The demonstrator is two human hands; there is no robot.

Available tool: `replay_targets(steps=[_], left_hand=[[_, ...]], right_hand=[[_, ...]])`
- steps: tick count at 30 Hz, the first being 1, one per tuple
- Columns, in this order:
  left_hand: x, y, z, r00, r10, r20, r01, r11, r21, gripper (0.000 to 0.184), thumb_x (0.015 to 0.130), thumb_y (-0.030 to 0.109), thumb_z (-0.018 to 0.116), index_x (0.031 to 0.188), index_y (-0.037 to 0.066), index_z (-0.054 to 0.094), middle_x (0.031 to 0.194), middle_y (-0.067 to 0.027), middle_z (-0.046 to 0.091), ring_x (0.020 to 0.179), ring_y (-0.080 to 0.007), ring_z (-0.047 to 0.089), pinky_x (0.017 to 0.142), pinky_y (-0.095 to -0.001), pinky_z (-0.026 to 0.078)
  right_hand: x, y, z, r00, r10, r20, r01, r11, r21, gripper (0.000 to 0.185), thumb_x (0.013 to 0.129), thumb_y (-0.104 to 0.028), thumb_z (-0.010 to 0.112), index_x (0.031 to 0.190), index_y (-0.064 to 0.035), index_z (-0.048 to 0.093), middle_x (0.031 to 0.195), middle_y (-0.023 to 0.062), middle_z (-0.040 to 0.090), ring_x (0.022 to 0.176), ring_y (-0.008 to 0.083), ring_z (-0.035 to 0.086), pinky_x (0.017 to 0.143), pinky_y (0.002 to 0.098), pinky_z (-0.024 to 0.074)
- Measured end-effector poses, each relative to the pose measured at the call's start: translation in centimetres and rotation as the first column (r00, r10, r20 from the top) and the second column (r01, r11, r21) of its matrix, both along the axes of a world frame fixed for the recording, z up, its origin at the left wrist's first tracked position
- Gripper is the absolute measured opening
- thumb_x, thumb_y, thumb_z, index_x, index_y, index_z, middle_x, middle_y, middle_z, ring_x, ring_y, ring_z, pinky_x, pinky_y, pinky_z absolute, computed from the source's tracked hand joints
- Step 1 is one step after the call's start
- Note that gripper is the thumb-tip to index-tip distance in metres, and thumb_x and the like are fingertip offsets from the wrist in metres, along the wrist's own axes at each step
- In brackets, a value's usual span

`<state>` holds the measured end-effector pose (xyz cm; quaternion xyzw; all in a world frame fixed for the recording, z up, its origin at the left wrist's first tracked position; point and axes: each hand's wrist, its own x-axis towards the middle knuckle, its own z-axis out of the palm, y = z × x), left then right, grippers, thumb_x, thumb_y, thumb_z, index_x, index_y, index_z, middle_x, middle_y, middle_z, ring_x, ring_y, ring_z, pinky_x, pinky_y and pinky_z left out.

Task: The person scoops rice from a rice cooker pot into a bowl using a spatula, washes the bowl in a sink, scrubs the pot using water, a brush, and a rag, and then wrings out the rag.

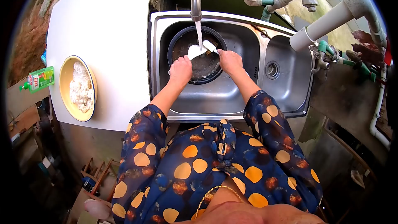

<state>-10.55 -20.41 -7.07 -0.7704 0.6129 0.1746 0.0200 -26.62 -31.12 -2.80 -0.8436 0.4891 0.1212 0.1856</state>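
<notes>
My left hand (181, 70) is closed around a white spoon (196, 51), its broad head under the running water. My right hand (231, 61) grips a small white brush (210, 46), held close beside the spoon's head. Water (199, 33) streams from the metal tap (195, 0) onto the spoon. Below both hands a round dark basin (171, 43) stands in the left bowl of the steel sink (199, 107), with murky water in it. My fingers hide most of both handles.
A yellow enamel bowl (63, 76) with a whitish, lumpy mass (81, 87) stands on the white counter (116, 37) at left. By its edge is a green pump bottle (40, 79). A smaller sink bowl (286, 87) and white pipes (327, 24) lie to the right.
</notes>
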Motion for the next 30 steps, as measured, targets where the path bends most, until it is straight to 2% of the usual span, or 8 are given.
replay_targets(steps=[2,5,9,14,19,25,28,30], left_hand=[[0.1,0.3,-0.1,0.990,0.110,-0.090,-0.112,0.994,-0.019,0.015,0.080,0.012,0.051,0.087,-0.001,0.056,0.085,-0.0193,0.061,0.081,-0.0325,0.063,0.068,-0.0423,0.051],[0.0,-0.2,-0.2,0.960,0.228,-0.161,-0.226,0.974,0.034,0.017,0.081,0.014,0.051,0.087,-0.002,0.057,0.087,-0.0210,0.060,0.081,-0.0360,0.062,0.072,-0.0441,0.049],[0.4,-0.2,-0.8,0.937,0.238,-0.255,-0.234,0.971,0.048,0.019,0.082,0.016,0.052,0.086,-0.002,0.057,0.089,-0.0224,0.060,0.083,-0.0379,0.061,0.074,-0.0449,0.049],[-0.3,1.3,0.0,0.917,0.243,-0.318,-0.242,0.969,0.042,0.022,0.081,0.018,0.057,0.085,-0.003,0.057,0.088,-0.0232,0.060,0.084,-0.0385,0.060,0.073,-0.0462,0.048],[-0.7,1.3,-0.3,0.887,0.315,-0.337,-0.319,0.947,0.048,0.021,0.081,0.018,0.058,0.083,-0.003,0.057,0.086,-0.0228,0.061,0.083,-0.0384,0.060,0.073,-0.0458,0.048],[-1.3,1.4,0.2,0.931,0.242,-0.275,-0.250,0.968,0.005,0.020,0.081,0.017,0.057,0.083,-0.002,0.057,0.086,-0.0214,0.060,0.081,-0.0371,0.061,0.071,-0.0450,0.049],[-1.2,1.8,-0.3,0.930,0.258,-0.262,-0.268,0.963,-0.002,0.020,0.081,0.019,0.058,0.084,-0.001,0.057,0.086,-0.0199,0.060,0.081,-0.0363,0.060,0.071,-0.0451,0.048],[-1.0,1.3,-0.6,0.949,0.216,-0.229,-0.238,0.969,-0.073,0.020,0.082,0.019,0.057,0.083,-0.002,0.057,0.084,-0.0202,0.060,0.079,-0.0369,0.061,0.069,-0.0447,0.049]], right_hand=[[-1.0,-0.1,-0.4,1.000,0.001,-0.004,-0.001,1.000,0.021,0.023,0.085,-0.014,0.046,0.102,-0.0130,0.062,0.082,0.0169,0.064,0.077,0.0317,0.064,0.068,0.0427,0.0510],[-2.3,1.4,0.9,0.983,-0.145,0.114,0.144,0.989,0.010,0.025,0.085,-0.016,0.047,0.106,-0.0145,0.061,0.080,0.0166,0.063,0.076,0.0331,0.063,0.068,0.0439,0.0503],[-0.7,5.2,2.4,0.981,-0.083,0.175,0.080,0.997,0.025,0.024,0.087,-0.019,0.047,0.104,-0.0155,0.063,0.077,0.0171,0.063,0.074,0.0343,0.062,0.067,0.0456,0.0494],[-1.8,1.7,-1.4,0.962,-0.183,0.201,0.182,0.983,0.026,0.023,0.087,-0.020,0.047,0.103,-0.0151,0.063,0.078,0.0184,0.063,0.075,0.0351,0.062,0.068,0.0456,0.0492],[-1.6,6.6,1.9,0.965,-0.122,0.232,0.108,0.991,0.075,0.024,0.087,-0.022,0.047,0.105,-0.0165,0.062,0.076,0.0177,0.062,0.072,0.0363,0.061,0.066,0.0471,0.0485],[-0.4,0.9,0.5,0.972,-0.078,0.222,0.083,0.996,-0.012,0.025,0.087,-0.016,0.043,0.102,-0.0123,0.062,0.077,0.0178,0.063,0.075,0.0352,0.062,0.067,0.0452,0.0494],[-0.9,4.4,3.2,0.981,0.036,0.193,-0.049,0.997,0.059,0.024,0.085,-0.017,0.046,0.103,-0.0148,0.062,0.077,0.0165,0.062,0.073,0.0344,0.062,0.067,0.0442,0.0498],[-1.2,5.6,2.8,0.972,0.020,0.236,-0.040,0.996,0.079,0.024,0.086,-0.019,0.047,0.103,-0.0159,0.063,0.076,0.0155,0.062,0.074,0.0337,0.062,0.067,0.0437,0.0497]])
